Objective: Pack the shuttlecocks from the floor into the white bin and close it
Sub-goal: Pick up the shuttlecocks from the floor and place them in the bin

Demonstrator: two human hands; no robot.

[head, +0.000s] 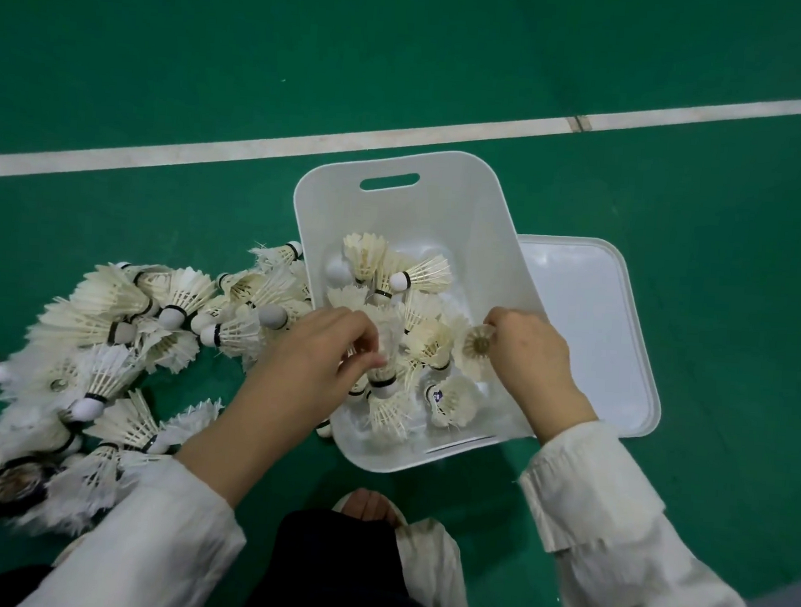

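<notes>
Green court flooring [170, 50], smooth and matte, runs under everything. Nearest me are my cream fabric sleeves [145, 536] and a sandalled foot [370, 507].

Just beyond the foot stands the white bin [424, 210], smooth plastic with rounded corners and an oval handle slot cut through its far wall. It is open and holds a loose jumble of shuttlecocks, roughly a dozen, lying at all angles on the bottom. They have ribbed feather skirts and rounded white cork tips, some with a black band.

Both my hands are down inside it. My left hand [319, 354] has its fingers curled, with thumb and forefinger pinching the feathers of one shuttlecock [389, 331] near the middle of the bin, cork pointing toward me. My right hand [527, 355] pinches the skirt of another shuttlecock [476, 349] close to the bin's right wall, its open end facing up at me.

Against the bin's left wall, a large pile of shuttlecocks [116, 345] sprawls across the floor, many with frayed feathers.

Beside the bin's right wall the lid [586, 326] lies flat, a rounded white rectangle with a raised rim, its left edge hidden behind the bin.

Farther off, a white court line [305, 145] crosses the floor.
</notes>
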